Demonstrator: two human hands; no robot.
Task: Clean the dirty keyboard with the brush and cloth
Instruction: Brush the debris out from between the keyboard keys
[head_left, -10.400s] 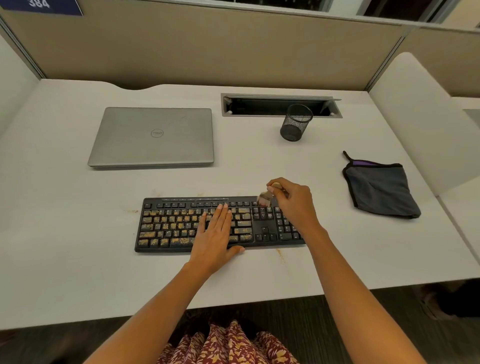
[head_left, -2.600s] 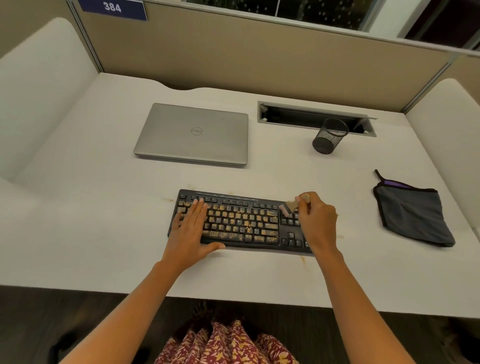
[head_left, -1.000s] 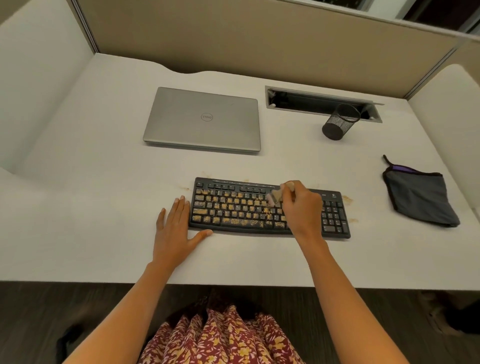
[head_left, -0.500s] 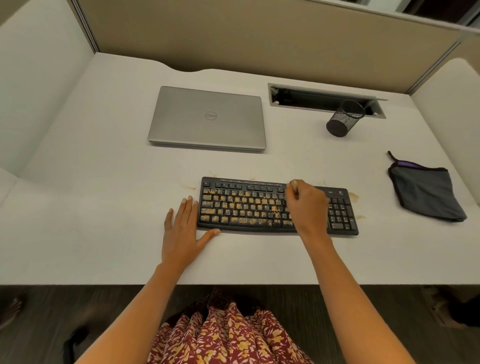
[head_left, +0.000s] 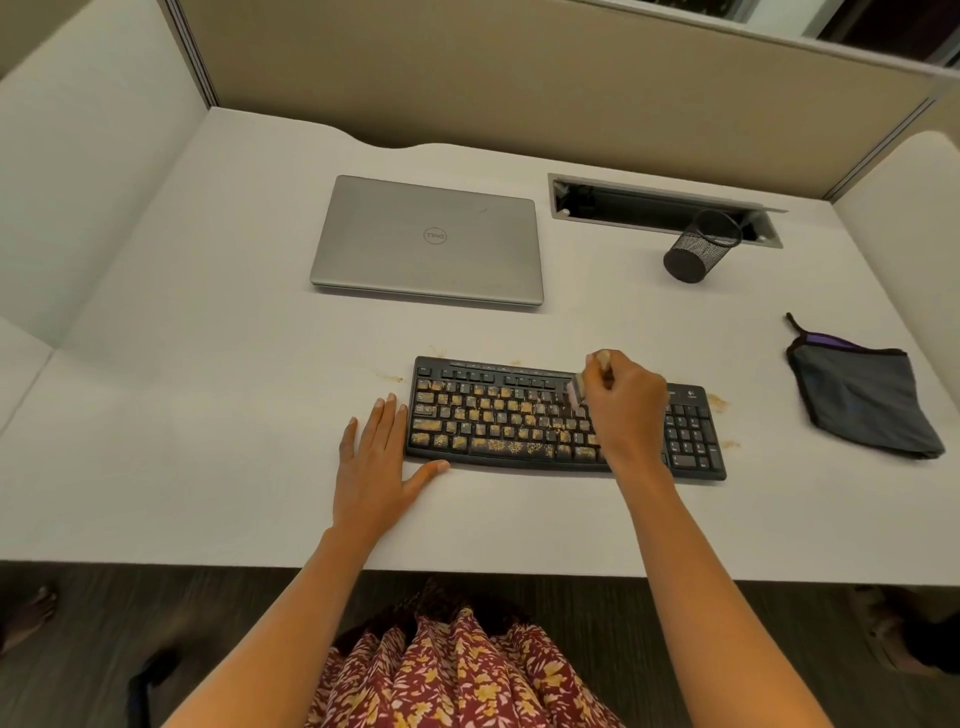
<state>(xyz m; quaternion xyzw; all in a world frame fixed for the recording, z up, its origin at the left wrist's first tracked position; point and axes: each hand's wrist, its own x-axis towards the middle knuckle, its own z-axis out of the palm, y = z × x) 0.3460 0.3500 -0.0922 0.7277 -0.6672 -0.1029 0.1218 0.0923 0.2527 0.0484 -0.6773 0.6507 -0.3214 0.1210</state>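
While the right hand (head_left: 626, 410) grips the brush (head_left: 584, 384) over the crumb-covered keyboard (head_left: 493, 421), bristles touch the upper keys. Left hand (head_left: 376, 457) lies flat on the worktop (head_left: 208, 415) against the keyboard's left end. Grey cloth (head_left: 862, 395) lies far right.

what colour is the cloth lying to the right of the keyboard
Dark grey cloth with black edging and a purple strip at its top, seen in the head view.

The keyboard (head_left: 493, 415) is showing black under tan speckles, the cloth (head_left: 862, 405) grey with a purple edge, the laptop (head_left: 431, 244) silver, the desk (head_left: 208, 441) white, the skirt (head_left: 457, 675) maroon with yellow flowers.
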